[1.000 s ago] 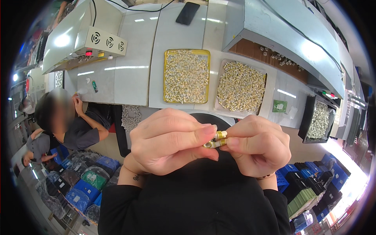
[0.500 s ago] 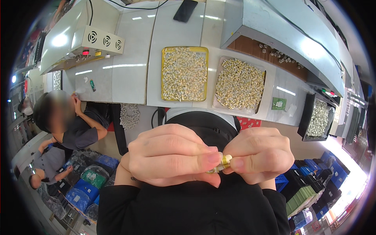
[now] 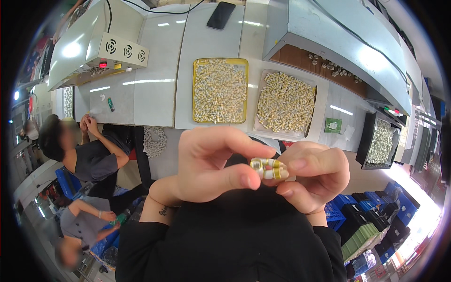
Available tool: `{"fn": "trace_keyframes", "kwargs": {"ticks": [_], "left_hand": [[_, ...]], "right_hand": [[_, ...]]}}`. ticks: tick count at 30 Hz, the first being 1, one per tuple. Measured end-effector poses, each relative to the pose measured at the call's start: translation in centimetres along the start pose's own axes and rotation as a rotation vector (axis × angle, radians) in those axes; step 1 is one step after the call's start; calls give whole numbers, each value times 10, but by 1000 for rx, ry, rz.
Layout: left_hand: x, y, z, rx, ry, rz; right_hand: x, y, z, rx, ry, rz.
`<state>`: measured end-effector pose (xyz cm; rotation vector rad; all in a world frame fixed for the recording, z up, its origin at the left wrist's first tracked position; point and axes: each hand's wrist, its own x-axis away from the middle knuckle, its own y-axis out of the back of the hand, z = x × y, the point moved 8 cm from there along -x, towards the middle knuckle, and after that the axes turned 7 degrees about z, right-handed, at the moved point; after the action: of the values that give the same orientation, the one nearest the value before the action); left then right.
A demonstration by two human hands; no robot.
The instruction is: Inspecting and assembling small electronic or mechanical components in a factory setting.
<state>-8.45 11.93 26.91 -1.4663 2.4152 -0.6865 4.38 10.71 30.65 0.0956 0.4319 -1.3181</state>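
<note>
Close to my chest, both hands meet at a small piece (image 3: 268,169), rounded and tapered like a capsule, white with shiny gold bands and a hole in its left end. My left hand (image 3: 211,162) has its forefinger above the piece and its thumb below, both at its left end. Bent fingers of my right hand (image 3: 319,171) close on the tapered right end. Beyond my hands, a yellow-rimmed tray (image 3: 193,91) full of similar white-and-gold pieces lies on the worktable (image 3: 155,101). To its right is a pale tray (image 3: 314,120) of the same kind of pieces.
A black phone (image 3: 221,15) lies at the back. Metal housings stand at left (image 3: 96,35) and right (image 3: 343,44). A black bin (image 3: 361,155) of pieces and a green packet (image 3: 333,125) are at right. A person (image 3: 96,145) sits at left, another (image 3: 87,221) behind.
My fingers have loosened and turned, so more of the piece shows. My left hand rose slightly. The seated person's hands came together, and the other person moved nearer.
</note>
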Motion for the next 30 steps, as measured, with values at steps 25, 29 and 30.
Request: {"fn": "trace_keyframes", "kwargs": {"ticks": [25,29,30], "left_hand": [[8,-5,-29,-495,-496,143],[11,-9,-34,-573,-570,147],[11,-10,-35,-592,-584,151]], "right_hand": [[-3,-5,19,483,171,38],[0,-7,14,395,124,6],[-1,-7,13,402,122,3]]}}
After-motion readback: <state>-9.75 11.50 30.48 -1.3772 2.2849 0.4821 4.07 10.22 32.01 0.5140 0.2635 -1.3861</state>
